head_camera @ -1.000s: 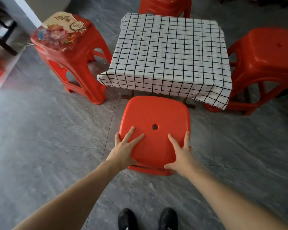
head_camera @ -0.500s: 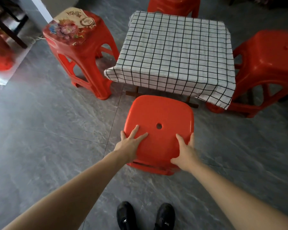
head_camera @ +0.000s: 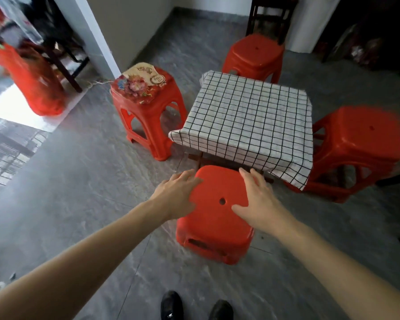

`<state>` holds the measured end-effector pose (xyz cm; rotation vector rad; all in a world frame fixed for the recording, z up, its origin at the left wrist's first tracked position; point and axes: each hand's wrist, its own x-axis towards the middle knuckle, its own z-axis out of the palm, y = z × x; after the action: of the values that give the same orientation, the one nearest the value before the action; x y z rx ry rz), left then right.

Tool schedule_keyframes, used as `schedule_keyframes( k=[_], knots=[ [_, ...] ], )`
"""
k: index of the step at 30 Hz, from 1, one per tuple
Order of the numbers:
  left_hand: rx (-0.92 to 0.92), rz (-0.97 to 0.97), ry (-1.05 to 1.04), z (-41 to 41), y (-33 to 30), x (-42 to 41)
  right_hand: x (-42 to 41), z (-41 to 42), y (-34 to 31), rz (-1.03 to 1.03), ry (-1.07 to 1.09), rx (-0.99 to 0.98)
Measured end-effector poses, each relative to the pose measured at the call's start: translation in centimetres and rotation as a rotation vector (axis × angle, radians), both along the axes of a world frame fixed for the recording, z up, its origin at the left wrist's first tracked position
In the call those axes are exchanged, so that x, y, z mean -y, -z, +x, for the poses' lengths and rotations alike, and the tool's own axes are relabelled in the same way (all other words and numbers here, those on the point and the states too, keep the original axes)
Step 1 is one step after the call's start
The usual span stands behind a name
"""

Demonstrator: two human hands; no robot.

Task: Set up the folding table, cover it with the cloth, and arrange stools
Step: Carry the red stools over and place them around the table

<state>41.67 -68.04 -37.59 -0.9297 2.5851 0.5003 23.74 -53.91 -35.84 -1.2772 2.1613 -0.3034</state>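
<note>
Head view: near stool (head_camera: 215,218) on floor, directly ahead of both hands, tucked against near edge of table (head_camera: 195,159). Left hand (head_camera: 176,195) flat at seat's left edge, right hand (head_camera: 256,199) flat on right half; fingers spread, holding nothing. Checked cloth (head_camera: 245,116) covers table. Three other stools ring it. Table legs mostly hidden; contact with seat hard to judge through blur.

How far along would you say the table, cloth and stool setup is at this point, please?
Mostly done: the checked cloth covers the table, with three red stools at its left, far and right sides. In hand: the left hand and right hand lie flat over the near stool, fingers straight. Left: perhaps nudging it in. The left stool carries a floral mat.
</note>
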Motion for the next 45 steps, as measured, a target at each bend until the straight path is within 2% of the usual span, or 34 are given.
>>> schedule_keyframes(
  k=[8, 13, 17, 24, 29, 36, 45],
  knots=[
    [-0.125, -0.356, -0.076, 2.9, -19.6, 0.3, 0.6, -0.1, -19.6, -0.191, -0.149, -0.116],
    [-0.167, -0.495, -0.131, 5.0, -29.6, 0.1, 0.6, 1.1, -27.7, -0.273, -0.205, -0.188],
    [-0.207, -0.565, -0.195, 7.6, -34.6, -0.4, 1.6, 3.3, -33.2, -0.357, -0.287, -0.228],
    [-0.295, -0.614, -0.283, 13.9, -38.6, -0.6, 3.8, 9.5, -38.9, -0.481, -0.385, -0.362],
    [-0.313, -0.664, -0.340, 20.8, -40.0, 0.0, 5.7, 16.2, -40.4, -0.518, -0.425, -0.372],
    [-0.311, -0.687, -0.400, 32.5, -39.4, 1.1, 9.6, 26.9, -40.8, -0.525, -0.485, -0.350],
    [-0.263, -0.602, -0.492, 43.7, -38.2, 3.0, 14.9, 36.8, -38.4, -0.492, -0.554, -0.308]
  ],
)
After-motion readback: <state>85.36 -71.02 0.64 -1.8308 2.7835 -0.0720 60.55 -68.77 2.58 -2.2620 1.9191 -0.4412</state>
